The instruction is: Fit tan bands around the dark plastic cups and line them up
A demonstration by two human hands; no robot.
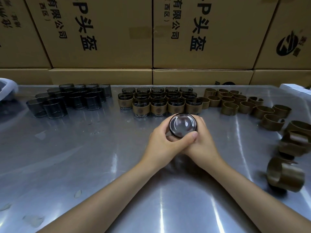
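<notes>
I have both hands, left hand (161, 140) and right hand (200, 142), fingers wrapped round one cup (183, 125) above the worktop (84, 157) (band hidden); banded cups (159, 101) lined up behind, bare cups (70, 100) and loose bands (244, 105) remain.

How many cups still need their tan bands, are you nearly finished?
Roughly halfway, I'd guess. Done: the banded cups lined up in rows mid-table. In hand: the left hand and right hand grip one dark cup together. Left: a cluster of bare cups on the left, and loose tan bands waiting on the right.
</notes>
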